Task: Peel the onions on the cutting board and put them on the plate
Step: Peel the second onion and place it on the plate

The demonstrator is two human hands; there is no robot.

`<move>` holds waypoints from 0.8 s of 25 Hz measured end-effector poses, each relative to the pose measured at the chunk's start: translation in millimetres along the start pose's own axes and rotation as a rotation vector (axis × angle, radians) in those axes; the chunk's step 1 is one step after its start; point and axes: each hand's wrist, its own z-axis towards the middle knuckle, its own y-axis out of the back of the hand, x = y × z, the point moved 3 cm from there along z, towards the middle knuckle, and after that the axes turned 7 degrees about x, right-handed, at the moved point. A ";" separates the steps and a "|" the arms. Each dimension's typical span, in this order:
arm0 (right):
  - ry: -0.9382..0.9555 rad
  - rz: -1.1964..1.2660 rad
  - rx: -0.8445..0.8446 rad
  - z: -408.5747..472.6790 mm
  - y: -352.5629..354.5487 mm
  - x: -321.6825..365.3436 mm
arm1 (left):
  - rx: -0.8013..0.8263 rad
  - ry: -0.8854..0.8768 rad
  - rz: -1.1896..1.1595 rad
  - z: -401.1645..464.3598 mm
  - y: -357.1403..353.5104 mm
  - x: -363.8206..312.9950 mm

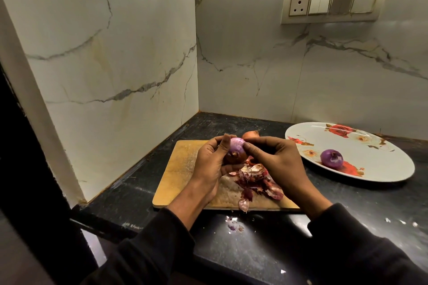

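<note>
My left hand (209, 164) grips a half-peeled onion (236, 151) above the wooden cutting board (176, 176); its top is bare purple, its lower part still brown. My right hand (275, 162) pinches the onion's skin at the upper right. Behind my hands an unpeeled brown onion (251, 134) lies at the board's far edge, mostly hidden. A peeled purple onion (331, 158) sits on the white flowered plate (382, 164) to the right. A heap of torn onion skins (257, 184) lies on the board under my right hand.
The board rests on a black counter (254, 250) in a corner of marble walls (115, 53). Small skin scraps (234, 224) lie on the counter in front of the board. A socket and switch panel (333, 4) is on the back wall.
</note>
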 end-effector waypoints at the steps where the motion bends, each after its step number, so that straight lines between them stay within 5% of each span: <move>1: 0.005 -0.029 -0.003 -0.2 -0.2 0.2 | -0.019 -0.011 0.015 0.4 1.1 0.0; 20: 0.087 -0.256 -0.040 -2.7 1.2 2.6 | -0.057 -0.038 0.129 -1.9 1.2 -1.6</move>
